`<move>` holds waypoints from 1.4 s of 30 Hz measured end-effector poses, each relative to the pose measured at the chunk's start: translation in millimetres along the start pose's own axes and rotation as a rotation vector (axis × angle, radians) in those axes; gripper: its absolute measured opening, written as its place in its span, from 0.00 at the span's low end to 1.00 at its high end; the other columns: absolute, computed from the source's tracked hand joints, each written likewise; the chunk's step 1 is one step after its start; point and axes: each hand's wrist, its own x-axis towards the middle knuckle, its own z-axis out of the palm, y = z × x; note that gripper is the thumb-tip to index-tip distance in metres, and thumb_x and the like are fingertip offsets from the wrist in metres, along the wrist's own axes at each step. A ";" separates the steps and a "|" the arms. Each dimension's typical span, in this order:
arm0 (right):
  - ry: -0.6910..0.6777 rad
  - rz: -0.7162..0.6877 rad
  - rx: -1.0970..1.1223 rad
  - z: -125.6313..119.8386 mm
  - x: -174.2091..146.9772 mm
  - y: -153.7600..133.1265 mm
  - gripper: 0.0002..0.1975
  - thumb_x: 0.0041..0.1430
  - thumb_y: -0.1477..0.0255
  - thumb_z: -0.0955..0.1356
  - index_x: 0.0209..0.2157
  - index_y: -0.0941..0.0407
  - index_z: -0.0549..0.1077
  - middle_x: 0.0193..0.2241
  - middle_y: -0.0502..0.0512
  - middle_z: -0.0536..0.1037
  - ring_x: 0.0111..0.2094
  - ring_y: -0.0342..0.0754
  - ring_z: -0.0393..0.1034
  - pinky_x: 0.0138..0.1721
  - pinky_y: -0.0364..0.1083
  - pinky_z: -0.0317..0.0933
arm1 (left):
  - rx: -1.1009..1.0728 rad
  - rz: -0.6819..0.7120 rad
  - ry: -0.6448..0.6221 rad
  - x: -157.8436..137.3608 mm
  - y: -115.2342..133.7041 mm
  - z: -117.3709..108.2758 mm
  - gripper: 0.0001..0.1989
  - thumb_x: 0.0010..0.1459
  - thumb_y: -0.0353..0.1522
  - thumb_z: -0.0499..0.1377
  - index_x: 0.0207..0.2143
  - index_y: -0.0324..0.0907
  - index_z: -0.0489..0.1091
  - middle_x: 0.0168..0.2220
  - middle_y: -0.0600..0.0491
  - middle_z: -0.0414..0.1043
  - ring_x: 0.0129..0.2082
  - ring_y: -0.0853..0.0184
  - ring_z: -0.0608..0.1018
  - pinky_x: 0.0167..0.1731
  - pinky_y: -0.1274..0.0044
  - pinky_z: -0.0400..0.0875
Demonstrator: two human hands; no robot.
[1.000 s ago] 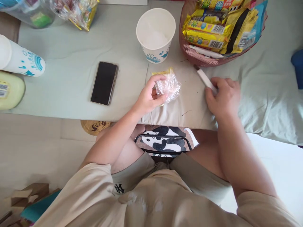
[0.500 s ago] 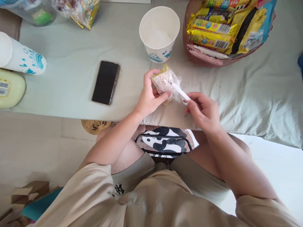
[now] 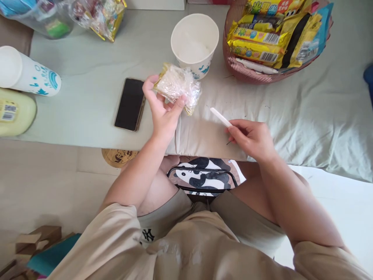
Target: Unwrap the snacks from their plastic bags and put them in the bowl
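Note:
A crinkled clear plastic packet with yellow edges [image 3: 179,86] is held up in my left hand [image 3: 163,107], thumb across its near side. What is inside the packet I cannot make out. My right hand [image 3: 252,138] pinches a slim white stick-like tool [image 3: 220,116], which points up and left, apart from the packet. Just behind the packet stands a white paper cup [image 3: 194,41] with blue print; something whitish shows inside it.
Left of my left hand lies a black phone [image 3: 129,104]. A pink ribbed bowl [image 3: 247,74] of yellow snack packs stands at back right. At far left are stacked paper cups [image 3: 37,76] and a pale green container [image 3: 17,112]. The cloth-covered table [image 3: 291,128] ends near my knees.
My left hand has moved left and slightly away from me with the packet, off the white tool's tip. The right hand has stayed nearly in place. The view has shifted slightly.

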 end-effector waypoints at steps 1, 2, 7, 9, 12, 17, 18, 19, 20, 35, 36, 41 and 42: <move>0.039 0.012 -0.023 -3.3 1.5 2.4 0.13 0.62 0.62 0.66 0.35 0.54 0.80 0.21 0.50 0.76 0.22 0.47 0.69 0.26 0.46 0.62 | -0.001 0.003 -0.006 0.8 -1.1 -1.6 0.39 0.60 0.59 0.55 0.68 0.65 0.41 0.61 0.46 0.63 0.57 0.59 0.75 0.50 0.68 0.77; 0.096 0.016 -0.059 -6.6 3.4 5.6 0.13 0.62 0.63 0.66 0.36 0.54 0.80 0.22 0.51 0.77 0.23 0.48 0.69 0.27 0.47 0.63 | -0.004 0.010 -0.020 0.0 -2.0 -1.8 0.39 0.60 0.58 0.55 0.67 0.65 0.41 0.61 0.46 0.64 0.57 0.59 0.75 0.50 0.67 0.77; 0.376 -0.094 -0.346 -17.3 17.8 29.2 0.13 0.62 0.65 0.65 0.42 0.53 0.80 0.36 0.60 0.79 0.39 0.57 0.74 0.43 0.57 0.68 | 0.000 0.088 -0.193 -20.7 2.8 13.1 0.40 0.58 0.55 0.61 0.66 0.57 0.48 0.61 0.45 0.62 0.59 0.55 0.74 0.52 0.64 0.75; 0.405 -0.085 -0.437 -18.2 22.2 37.8 0.14 0.63 0.65 0.65 0.43 0.53 0.79 0.39 0.63 0.78 0.44 0.62 0.72 0.47 0.62 0.66 | 0.020 0.133 -0.276 -27.9 9.2 18.2 0.37 0.59 0.55 0.60 0.64 0.54 0.54 0.61 0.44 0.63 0.60 0.53 0.72 0.54 0.61 0.74; 0.454 -0.054 -0.497 -17.9 24.0 42.1 0.16 0.64 0.65 0.64 0.48 0.54 0.78 0.44 0.67 0.74 0.51 0.67 0.68 0.50 0.67 0.63 | 0.077 0.198 -0.265 -26.6 18.0 15.6 0.29 0.60 0.54 0.60 0.58 0.54 0.62 0.62 0.45 0.63 0.65 0.51 0.67 0.60 0.57 0.68; 0.381 -0.200 -0.402 -9.2 21.9 27.8 0.17 0.65 0.66 0.63 0.52 0.53 0.74 0.48 0.66 0.74 0.53 0.64 0.69 0.55 0.65 0.63 | 0.115 0.198 -0.224 -9.1 16.9 0.2 0.30 0.57 0.51 0.64 0.57 0.51 0.63 0.61 0.44 0.65 0.64 0.51 0.68 0.63 0.56 0.64; 0.338 -0.239 -0.371 -5.7 22.1 24.2 0.17 0.64 0.66 0.64 0.52 0.52 0.73 0.49 0.65 0.75 0.53 0.63 0.69 0.56 0.64 0.63 | 0.123 0.168 -0.249 -7.6 15.4 -1.3 0.31 0.56 0.49 0.66 0.57 0.49 0.64 0.59 0.44 0.67 0.62 0.52 0.70 0.62 0.58 0.66; 0.293 -0.280 -0.337 -1.9 22.6 20.9 0.18 0.63 0.65 0.65 0.53 0.52 0.72 0.50 0.65 0.75 0.54 0.63 0.69 0.57 0.63 0.63 | 0.135 0.128 -0.265 -7.1 14.2 -2.1 0.30 0.56 0.48 0.66 0.56 0.48 0.64 0.57 0.44 0.69 0.60 0.53 0.72 0.61 0.59 0.67; 0.251 -0.320 -0.303 2.1 23.4 18.2 0.20 0.62 0.65 0.66 0.55 0.52 0.71 0.52 0.65 0.75 0.55 0.63 0.69 0.58 0.63 0.63 | 0.144 0.084 -0.265 -7.4 13.2 -2.4 0.28 0.56 0.47 0.66 0.55 0.46 0.65 0.55 0.45 0.71 0.58 0.55 0.73 0.59 0.61 0.70; 0.224 -0.331 -0.220 17.2 28.4 7.3 0.07 0.57 0.70 0.66 0.36 0.52 0.75 0.28 0.55 0.75 0.34 0.54 0.70 0.42 0.55 0.66 | -0.091 -0.061 -0.211 -9.4 -0.1 -2.7 0.17 0.64 0.43 0.60 0.52 0.49 0.65 0.36 0.53 0.70 0.37 0.65 0.79 0.43 0.69 0.76; 0.262 -0.336 -0.206 16.9 28.6 8.3 0.05 0.56 0.71 0.66 0.34 0.52 0.74 0.28 0.55 0.75 0.34 0.53 0.70 0.41 0.54 0.66 | -0.075 -0.061 -0.197 -8.6 0.5 -3.0 0.16 0.65 0.43 0.59 0.51 0.49 0.65 0.35 0.54 0.69 0.36 0.66 0.79 0.42 0.70 0.76; 0.407 -0.279 -0.075 9.3 27.1 14.3 0.08 0.60 0.69 0.63 0.31 0.53 0.72 0.28 0.53 0.75 0.32 0.51 0.70 0.38 0.51 0.65 | -0.014 -0.083 -0.118 -3.3 4.6 -7.0 0.10 0.64 0.38 0.59 0.47 0.50 0.66 0.33 0.56 0.66 0.29 0.70 0.74 0.32 0.75 0.72; 0.418 -0.259 -0.047 7.2 26.2 14.6 0.11 0.62 0.68 0.61 0.31 0.54 0.72 0.27 0.53 0.74 0.32 0.50 0.69 0.38 0.51 0.65 | -0.007 -0.083 -0.111 -2.6 5.4 -8.3 0.09 0.64 0.37 0.59 0.46 0.50 0.66 0.33 0.55 0.65 0.28 0.69 0.73 0.31 0.75 0.71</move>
